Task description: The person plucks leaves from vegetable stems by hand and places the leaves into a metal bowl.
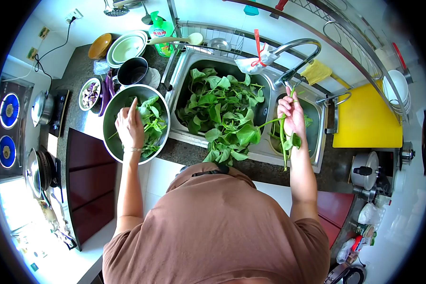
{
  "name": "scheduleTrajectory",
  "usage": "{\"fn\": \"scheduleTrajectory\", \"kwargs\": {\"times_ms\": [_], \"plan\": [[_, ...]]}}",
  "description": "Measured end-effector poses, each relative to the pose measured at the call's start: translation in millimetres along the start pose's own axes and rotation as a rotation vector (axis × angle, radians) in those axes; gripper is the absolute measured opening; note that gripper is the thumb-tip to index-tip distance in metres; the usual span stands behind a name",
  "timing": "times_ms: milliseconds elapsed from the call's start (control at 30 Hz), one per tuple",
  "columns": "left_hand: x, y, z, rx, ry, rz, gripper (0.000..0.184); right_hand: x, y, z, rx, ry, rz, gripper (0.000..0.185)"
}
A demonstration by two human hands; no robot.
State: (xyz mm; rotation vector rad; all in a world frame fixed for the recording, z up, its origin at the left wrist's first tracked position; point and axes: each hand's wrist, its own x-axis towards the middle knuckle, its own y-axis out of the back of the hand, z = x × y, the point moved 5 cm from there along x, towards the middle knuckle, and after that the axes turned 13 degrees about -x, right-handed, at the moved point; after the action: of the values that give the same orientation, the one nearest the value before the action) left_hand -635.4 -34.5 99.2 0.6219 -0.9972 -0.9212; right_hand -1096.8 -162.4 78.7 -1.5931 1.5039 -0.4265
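My left hand [129, 127] is over a large steel bowl [110, 142], its fingers curled together beside the loose green leaves [151, 124] inside. Whatever those fingers may hold is hidden. On the other side, my right hand [292, 111] is closed around a few long green stems [282, 135], some with leaves, above the small sink basin [312, 146]. A big heap of leafy greens [217, 106] fills the large sink basin [187, 61] and spills over its front edge. One stem runs from that heap towards my right hand.
A curved faucet [312, 45] arches over the sinks, with a tied white bag [251, 65] hanging by it. A dark pot [132, 71], a bowl of cut eggplant [90, 94] and a green soap bottle [161, 33] stand left. A yellow board [369, 116] lies right.
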Motion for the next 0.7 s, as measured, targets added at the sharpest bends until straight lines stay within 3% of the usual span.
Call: {"fn": "scheduleTrajectory", "kwargs": {"times_ms": [67, 133, 233, 300, 367, 433, 500, 600, 667, 700], "plan": [[-27.5, -13.8, -35.6, 0.096, 0.03, -0.09, 0.051, 1.6, 10.9, 0.1, 0.087, -0.011, 0.011, 0.031], [-46.1, -24.9, -51.1, 0.161, 0.135, -0.267, 0.074, 1.2, 7.6, 2.3, 0.24, -0.039, -0.086, 0.029], [-51.2, -24.9, -42.5, 0.057, 0.14, -0.333, 0.087, -0.8, 2.1, 2.3, 0.354, -0.06, -0.078, 0.03], [-45.6, -18.5, -23.9, 0.069, 0.162, -0.313, 0.083, -0.1, -0.1, 1.2, 0.369, -0.064, -0.097, 0.03], [-30.9, -2.2, 5.7, 0.123, 0.036, -0.093, 0.08, -2.9, -4.7, -0.7, 0.419, -0.044, -0.066, 0.03], [-10.6, 7.3, 44.3, -0.187, -0.091, -0.023, 0.066, -6.5, -14.2, 3.8, 0.42, -0.064, -0.072, 0.03], [-4.4, -2.7, 89.7, -0.684, -0.065, -0.26, 0.059, -5.8, -21.2, 12.4, 0.448, -0.12, -0.081, 0.03], [-13.4, -30.7, 161.6, -1.258, -0.048, -0.671, 0.065, -2.7, -30.6, 25.0, 0.437, -0.169, -0.092, 0.029], [-18.2, -41.9, 193.9, -1.339, 0.006, -0.934, 0.065, -3.0, -34.7, 32.5, 0.416, -0.193, -0.086, 0.029], [-21.6, -47.3, 204.3, -1.502, 0.049, -0.895, 0.051, -1.8, -33.7, 36.0, 0.388, -0.198, -0.111, 0.029]]}}
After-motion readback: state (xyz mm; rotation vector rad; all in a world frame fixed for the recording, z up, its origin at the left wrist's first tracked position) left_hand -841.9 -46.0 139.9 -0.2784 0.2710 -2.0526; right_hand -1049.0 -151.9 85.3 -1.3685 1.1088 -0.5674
